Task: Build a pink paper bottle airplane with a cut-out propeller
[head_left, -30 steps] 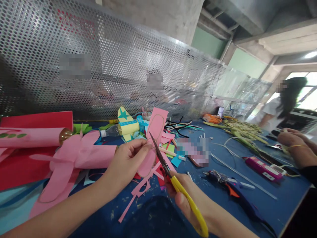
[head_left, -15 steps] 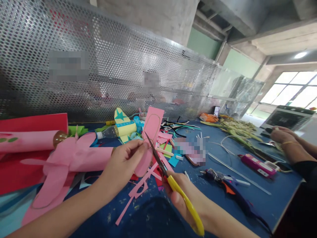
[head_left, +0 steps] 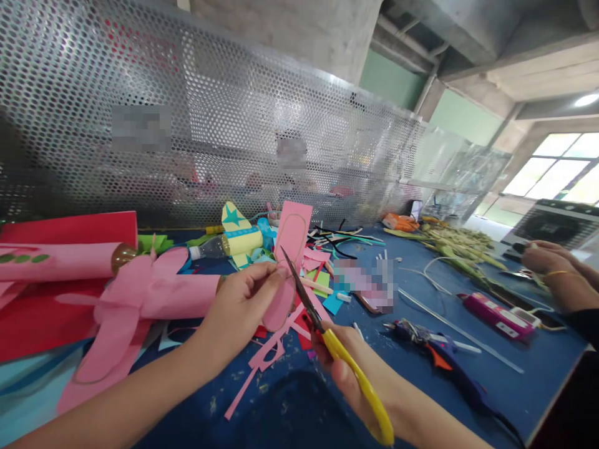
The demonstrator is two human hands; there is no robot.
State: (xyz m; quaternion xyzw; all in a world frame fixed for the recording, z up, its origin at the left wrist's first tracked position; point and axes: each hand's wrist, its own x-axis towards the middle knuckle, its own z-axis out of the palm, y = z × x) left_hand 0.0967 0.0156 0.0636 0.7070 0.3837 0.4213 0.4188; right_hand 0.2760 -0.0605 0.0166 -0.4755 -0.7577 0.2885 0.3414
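Note:
Between thumb and fingers of my left hand (head_left: 253,296) is a strip of pink paper (head_left: 294,232) held upright. A rounded outline is drawn on its upper part, and its lower end is cut round. My right hand (head_left: 349,358) is closed around the yellow handles of a pair of scissors (head_left: 306,302). The blades point up and left, against the paper's right edge near my left fingertips. Pink paper offcuts (head_left: 266,355) lie on the table below. To the left lies a bottle wrapped in pink paper with petal-like blades (head_left: 145,293).
A glue gun (head_left: 444,358) and a purple power strip (head_left: 498,315) lie on the blue table at the right. A yellow paper-wrapped bottle (head_left: 241,240) lies near the perforated metal screen (head_left: 224,131). Another person's hands (head_left: 555,265) show at the far right.
The whole view has shifted slightly, so things sit a little farther right. Both hands keep their hold, with the scissor blades still at the pink paper.

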